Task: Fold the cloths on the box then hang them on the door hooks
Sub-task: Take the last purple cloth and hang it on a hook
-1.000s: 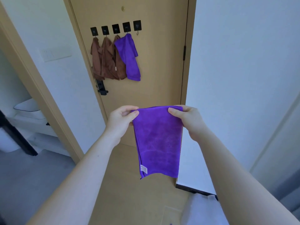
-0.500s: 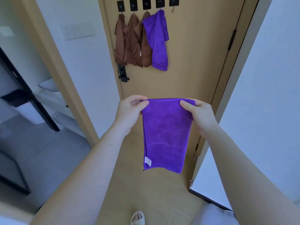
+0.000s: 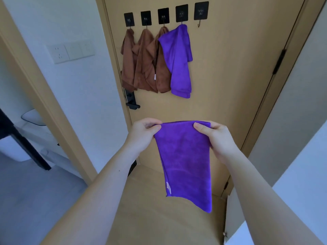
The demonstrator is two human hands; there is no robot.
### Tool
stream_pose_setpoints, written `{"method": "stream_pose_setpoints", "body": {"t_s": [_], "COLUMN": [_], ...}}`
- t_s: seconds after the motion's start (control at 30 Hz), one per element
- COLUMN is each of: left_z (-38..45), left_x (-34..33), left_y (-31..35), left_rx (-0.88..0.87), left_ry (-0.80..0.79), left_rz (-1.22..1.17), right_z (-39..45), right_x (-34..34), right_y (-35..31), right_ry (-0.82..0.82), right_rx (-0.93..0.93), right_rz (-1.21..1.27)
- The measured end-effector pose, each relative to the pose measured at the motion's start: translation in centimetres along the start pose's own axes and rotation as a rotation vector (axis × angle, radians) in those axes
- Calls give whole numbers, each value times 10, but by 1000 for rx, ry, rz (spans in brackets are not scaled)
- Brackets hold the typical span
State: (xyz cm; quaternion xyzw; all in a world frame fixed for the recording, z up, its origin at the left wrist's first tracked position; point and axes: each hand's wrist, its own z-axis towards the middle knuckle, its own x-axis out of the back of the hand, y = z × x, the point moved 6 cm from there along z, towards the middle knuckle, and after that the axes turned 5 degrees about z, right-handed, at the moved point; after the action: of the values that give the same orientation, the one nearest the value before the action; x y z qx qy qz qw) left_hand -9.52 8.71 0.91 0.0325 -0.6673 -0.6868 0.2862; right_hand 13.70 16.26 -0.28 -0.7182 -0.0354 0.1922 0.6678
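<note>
Folded purple cloth [image 3: 185,161], plush microfibre, hanging long and rectangular before the wooden door [image 3: 230,76]. Top corners pinched by left hand [image 3: 144,134] and right hand [image 3: 218,138], each grip closed on fabric. Above: black square hooks [image 3: 163,15] carrying brown cloths [image 3: 143,62] and another purple cloth [image 3: 179,61]; rightmost hook [image 3: 201,12] bare.

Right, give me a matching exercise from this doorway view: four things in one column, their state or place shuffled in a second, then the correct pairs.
Column one:
1. folded purple cloth
2. rightmost hook
3. hung purple cloth
4. three brown cloths

Column two:
A. bare, nothing hanging from it
B. hanging from the three hooks on the left
C. pinched at its top corners by the left hand and right hand
D. hanging from the fourth hook from the left

Pairs: 1-C, 2-A, 3-D, 4-B
</note>
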Motion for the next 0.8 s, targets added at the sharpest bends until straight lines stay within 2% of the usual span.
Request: {"method": "stream_pose_setpoints", "body": {"t_s": [0.23, 0.63, 0.8], "left_z": [87, 229, 281], "left_x": [-5, -61, -102], "left_y": [9, 46, 78], "left_rx": [-72, -247, -294], "left_ry": [-93, -186, -415], "left_rz": [89, 169, 185], "right_z": [70, 198, 258], "right_x": [-21, 1, 7], "right_y": [-15, -55, -86], "right_ry": [48, 100, 66], "right_rx": [77, 185, 232], "right_rz": [18, 1, -12]}}
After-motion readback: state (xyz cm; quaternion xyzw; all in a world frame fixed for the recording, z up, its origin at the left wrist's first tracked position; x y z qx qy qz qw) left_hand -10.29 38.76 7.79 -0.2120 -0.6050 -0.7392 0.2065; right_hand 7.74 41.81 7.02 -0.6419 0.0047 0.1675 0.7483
